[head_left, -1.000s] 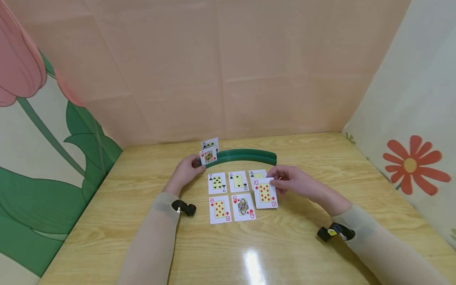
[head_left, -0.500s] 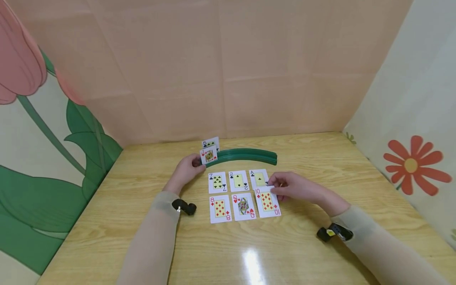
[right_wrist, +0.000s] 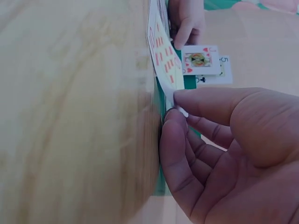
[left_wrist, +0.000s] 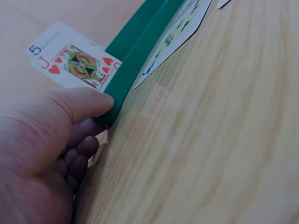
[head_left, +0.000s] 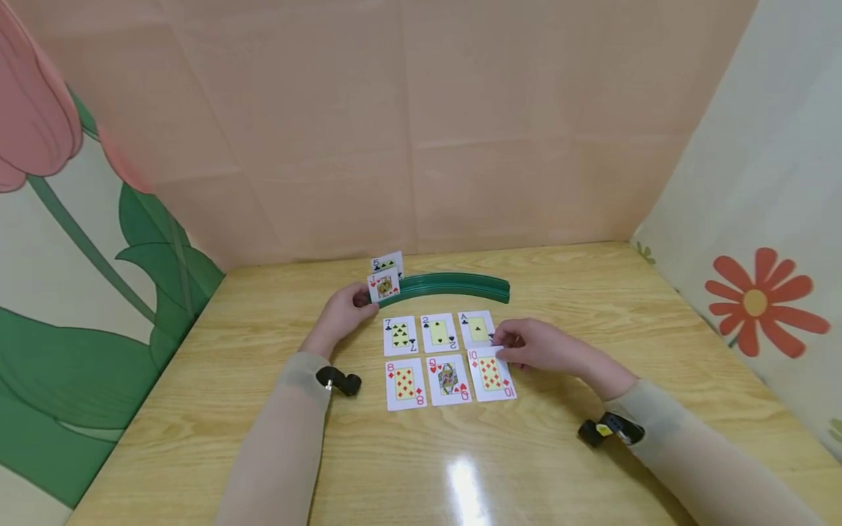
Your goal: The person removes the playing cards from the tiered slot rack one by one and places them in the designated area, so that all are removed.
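Observation:
My left hand (head_left: 340, 313) grips the left end of the curved green card holder (head_left: 454, 285), thumb on its front face. Standing in the holder at that end are the jack of hearts (left_wrist: 81, 65) and, behind it, a five of clubs (head_left: 388, 261). My right hand (head_left: 544, 348) pinches the upper right corner of the ten of diamonds (head_left: 489, 377) between thumb and fingers. That card's held edge is raised and bent in the right wrist view, beside the queen of hearts (head_left: 449, 380). Its top overlaps the ace of clubs (head_left: 476, 329) in the head view.
Face up on the wooden table (head_left: 263, 307) lie the seven of clubs (head_left: 400, 336), the two of spades (head_left: 438, 333) and the eight of diamonds (head_left: 405, 384). A pink cloth backdrop (head_left: 329, 146) rises behind, with flower-printed panels at both sides.
My right hand has brought the ten of diamonds down and nearer to me, to the right end of the front row, uncovering more of the ace. The left hand keeps its place.

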The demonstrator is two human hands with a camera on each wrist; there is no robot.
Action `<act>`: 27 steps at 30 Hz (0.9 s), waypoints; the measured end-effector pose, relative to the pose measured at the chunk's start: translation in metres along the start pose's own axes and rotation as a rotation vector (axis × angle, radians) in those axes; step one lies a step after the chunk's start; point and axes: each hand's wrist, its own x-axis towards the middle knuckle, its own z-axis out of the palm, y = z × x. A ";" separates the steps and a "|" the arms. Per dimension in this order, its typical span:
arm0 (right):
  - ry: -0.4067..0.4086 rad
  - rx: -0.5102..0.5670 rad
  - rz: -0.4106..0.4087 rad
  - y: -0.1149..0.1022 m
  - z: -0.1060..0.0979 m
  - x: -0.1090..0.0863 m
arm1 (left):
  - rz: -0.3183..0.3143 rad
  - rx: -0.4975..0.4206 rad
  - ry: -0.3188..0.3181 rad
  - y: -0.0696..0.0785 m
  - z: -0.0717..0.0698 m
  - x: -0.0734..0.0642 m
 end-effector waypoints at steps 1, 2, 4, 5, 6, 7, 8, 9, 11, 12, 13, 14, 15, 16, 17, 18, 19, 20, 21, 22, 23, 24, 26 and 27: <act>0.003 -0.014 0.000 -0.001 0.000 0.000 | -0.002 0.001 -0.001 0.000 0.000 0.000; 0.008 -0.031 -0.001 -0.002 0.001 0.000 | -0.004 0.002 -0.002 0.000 0.000 0.000; 0.013 -0.055 -0.003 -0.003 0.002 0.001 | -0.007 0.001 -0.003 0.000 0.000 -0.001; 0.017 -0.064 -0.003 -0.003 0.002 0.001 | -0.008 0.001 -0.003 0.001 -0.001 -0.001; 0.020 -0.073 -0.002 -0.003 0.003 0.001 | -0.010 -0.001 -0.003 0.001 0.000 -0.001; 0.023 -0.081 -0.002 -0.004 0.004 0.001 | -0.010 -0.002 -0.003 0.001 0.000 -0.001; 0.025 -0.091 -0.001 -0.004 0.004 0.001 | -0.010 -0.004 -0.003 0.001 0.000 -0.001; 0.027 -0.100 -0.001 -0.004 0.004 0.002 | -0.011 -0.007 -0.002 0.002 0.000 -0.001; 0.029 -0.113 0.002 -0.005 0.005 0.002 | -0.012 -0.009 -0.001 0.002 0.000 -0.001; 0.031 -0.123 0.003 -0.005 0.005 0.002 | -0.012 -0.009 -0.001 0.002 0.000 -0.002; 0.031 -0.129 0.003 -0.006 0.005 0.002 | -0.013 -0.010 -0.001 0.002 0.000 -0.002; 0.033 -0.137 0.003 -0.006 0.005 0.003 | -0.013 -0.009 -0.002 0.002 0.000 -0.002; 0.034 -0.145 0.003 -0.006 0.005 0.003 | -0.013 -0.010 -0.001 0.002 0.000 -0.002; 0.036 -0.152 0.003 -0.007 0.005 0.003 | -0.013 -0.009 -0.002 0.002 0.000 -0.002; 0.038 -0.159 0.003 -0.007 0.005 0.003 | -0.014 -0.008 -0.002 0.002 0.000 -0.002; 0.040 -0.166 0.003 -0.007 0.005 0.003 | -0.014 -0.007 -0.002 0.002 0.000 -0.002; 0.041 -0.169 0.004 -0.007 0.005 0.003 | -0.014 -0.008 -0.002 0.002 -0.001 -0.002; 0.043 -0.173 0.004 -0.007 0.005 0.003 | -0.013 -0.006 -0.002 0.001 0.000 -0.002; 0.044 -0.174 0.005 -0.006 0.005 0.004 | -0.011 -0.005 -0.003 0.001 -0.001 -0.001; 0.045 -0.175 0.007 -0.006 0.005 0.004 | -0.012 -0.003 -0.003 0.001 -0.001 -0.001; 0.045 -0.176 0.007 -0.006 0.005 0.004 | -0.012 -0.003 -0.002 0.000 0.000 -0.001; 0.045 -0.175 0.009 -0.006 0.005 0.004 | -0.011 -0.002 -0.001 0.000 0.000 0.000; 0.046 -0.174 0.014 -0.006 0.006 0.004 | -0.009 -0.002 -0.001 0.000 0.000 0.000; 0.046 -0.175 0.017 -0.006 0.006 0.004 | -0.009 -0.003 0.000 0.000 0.000 0.000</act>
